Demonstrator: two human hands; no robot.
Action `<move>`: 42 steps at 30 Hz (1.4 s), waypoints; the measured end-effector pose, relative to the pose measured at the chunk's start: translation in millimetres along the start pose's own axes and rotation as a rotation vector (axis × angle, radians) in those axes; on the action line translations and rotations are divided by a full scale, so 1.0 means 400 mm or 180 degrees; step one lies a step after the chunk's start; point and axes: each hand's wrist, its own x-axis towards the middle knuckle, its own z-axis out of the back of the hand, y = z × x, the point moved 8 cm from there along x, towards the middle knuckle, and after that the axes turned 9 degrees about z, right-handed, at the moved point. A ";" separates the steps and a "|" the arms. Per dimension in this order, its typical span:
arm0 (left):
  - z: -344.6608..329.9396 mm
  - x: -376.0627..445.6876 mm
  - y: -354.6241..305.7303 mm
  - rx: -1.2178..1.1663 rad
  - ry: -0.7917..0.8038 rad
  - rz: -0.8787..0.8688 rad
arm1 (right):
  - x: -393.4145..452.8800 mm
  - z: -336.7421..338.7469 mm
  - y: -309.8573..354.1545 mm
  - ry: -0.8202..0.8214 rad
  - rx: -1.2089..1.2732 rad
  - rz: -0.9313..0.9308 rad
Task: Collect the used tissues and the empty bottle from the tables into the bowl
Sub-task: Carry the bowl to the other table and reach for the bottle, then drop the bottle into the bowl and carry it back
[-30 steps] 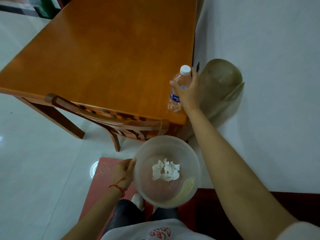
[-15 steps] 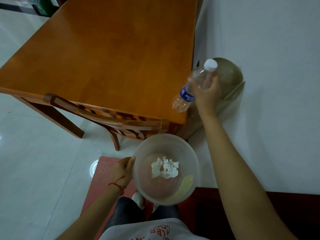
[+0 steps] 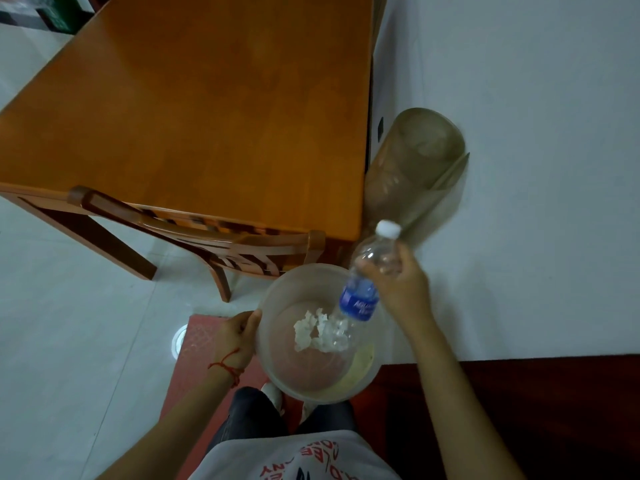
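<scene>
A translucent plastic bowl [image 3: 277, 355] hangs in front of me, gripped at its left rim by my left hand [image 3: 235, 339]. Crumpled white tissues [image 3: 306, 329] lie inside it. My right hand [image 3: 401, 289] is shut on the neck end of a clear empty bottle [image 3: 360, 299] with a blue label and a white cap. The bottle tilts, cap up and to the right, with its bottom end down inside the bowl over the tissues.
An orange wooden table [image 3: 207, 109] stands ahead, with a wooden chair [image 3: 214, 240] tucked under its near edge. A brownish bin with a swing lid [image 3: 415, 168] stands against the white wall at the table's right corner. A red mat [image 3: 197, 344] lies on the floor.
My right hand has carried the bottle from the table's corner down and toward me, tilting it, so that its bottom end is now in the bowl. The left hand kept the bowl steady.
</scene>
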 end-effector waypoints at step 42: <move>0.285 -0.086 0.366 -0.1043 -0.0683 0.1000 | -0.184 -0.396 -0.123 0.1252 -0.0655 0.0231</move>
